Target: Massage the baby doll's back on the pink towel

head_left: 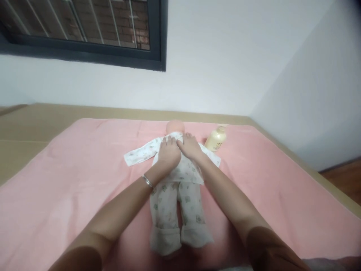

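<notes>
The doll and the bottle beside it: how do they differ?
The doll is much larger than the bottle. The doll wears white printed clothes; the bottle is plain pale yellow with a small label. The left hand and right hand press on the doll's chest, while the bottle is untouched. The doll lies flat, the bottle tilted. Both lie on the pink blanket.

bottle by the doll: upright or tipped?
Tipped. The cream bottle lies on the pink blanket, its cap end pointing away toward the wall, right of the doll.
</notes>
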Motion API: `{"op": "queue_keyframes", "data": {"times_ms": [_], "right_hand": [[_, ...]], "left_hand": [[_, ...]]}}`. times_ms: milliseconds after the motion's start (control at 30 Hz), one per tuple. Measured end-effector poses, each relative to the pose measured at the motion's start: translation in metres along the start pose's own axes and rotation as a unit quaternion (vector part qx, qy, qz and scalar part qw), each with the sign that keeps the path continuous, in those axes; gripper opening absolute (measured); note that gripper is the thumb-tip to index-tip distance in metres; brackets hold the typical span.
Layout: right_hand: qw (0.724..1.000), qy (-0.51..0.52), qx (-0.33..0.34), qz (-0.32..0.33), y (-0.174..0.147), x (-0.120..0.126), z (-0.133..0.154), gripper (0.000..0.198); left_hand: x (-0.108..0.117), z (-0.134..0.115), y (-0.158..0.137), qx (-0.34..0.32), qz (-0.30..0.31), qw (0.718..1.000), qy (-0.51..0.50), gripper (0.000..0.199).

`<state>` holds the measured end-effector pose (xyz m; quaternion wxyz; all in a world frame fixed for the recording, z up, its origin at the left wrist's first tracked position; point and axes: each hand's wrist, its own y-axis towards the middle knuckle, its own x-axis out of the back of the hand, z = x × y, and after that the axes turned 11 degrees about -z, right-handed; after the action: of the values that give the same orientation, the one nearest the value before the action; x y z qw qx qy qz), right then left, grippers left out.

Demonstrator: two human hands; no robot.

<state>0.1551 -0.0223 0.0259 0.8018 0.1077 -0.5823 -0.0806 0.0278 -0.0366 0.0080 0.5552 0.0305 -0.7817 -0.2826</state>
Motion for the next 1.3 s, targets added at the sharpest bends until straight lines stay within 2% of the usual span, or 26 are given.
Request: {"op": "queue_keyframes", "data": {"times_ms": [100,200,267,333,400,467,567,600,700,800,1000,1200,1300], "right_hand": [[0.999,-0.033,0.031,-0.016,-0.015,0.004,0.015,0.059],[0.995,-0.044,0.086,-0.033,-0.032,0.004,0.031,0.060],[0.992,-0.016,0.123,-0.034,-0.035,0.001,0.036,0.059],[0.989,0.035,0.143,-0.028,-0.029,-0.003,0.033,0.056],[0.987,0.084,0.133,-0.026,-0.017,-0.007,0.021,0.055],[0.989,0.110,0.093,-0.027,-0.004,-0.008,0.006,0.055],[0.995,0.086,0.013,-0.041,0.002,-0.003,-0.005,0.060],[0.996,0.068,0.008,-0.054,0.000,0.002,-0.004,0.061],[0.993,0.039,0.069,-0.091,-0.014,0.014,0.012,0.057],[0.986,0.056,0.120,-0.102,-0.024,0.017,0.027,0.056],[0.990,0.088,0.089,-0.060,-0.018,-0.001,0.019,0.054],[0.976,0.147,0.102,-0.125,-0.020,0.011,0.020,0.056],[0.984,0.123,0.092,-0.093,-0.021,0.004,0.024,0.055]], "left_hand": [[0.002,0.011,0.008,0.007,-0.014,0.999,-0.045,0.044],[0.003,0.027,0.019,0.087,-0.007,0.992,-0.089,0.042],[0.000,0.035,0.022,0.123,-0.008,0.987,-0.102,0.044],[-0.004,0.038,0.022,0.129,-0.015,0.986,-0.102,0.047],[-0.009,0.037,0.018,0.125,-0.030,0.987,-0.097,0.049],[-0.012,0.035,0.015,0.117,-0.048,0.987,-0.098,0.050],[-0.014,0.034,0.012,0.108,-0.060,0.986,-0.112,0.051],[-0.013,0.034,0.012,0.107,-0.059,0.986,-0.116,0.051],[-0.013,0.036,0.013,0.106,-0.063,0.984,-0.125,0.051],[-0.014,0.038,0.012,0.100,-0.081,0.981,-0.143,0.049],[-0.016,0.040,0.010,0.106,-0.093,0.977,-0.158,0.046],[-0.014,0.040,0.011,0.105,-0.098,0.974,-0.173,0.045],[-0.014,0.039,0.011,0.109,-0.092,0.975,-0.172,0.045]]}}
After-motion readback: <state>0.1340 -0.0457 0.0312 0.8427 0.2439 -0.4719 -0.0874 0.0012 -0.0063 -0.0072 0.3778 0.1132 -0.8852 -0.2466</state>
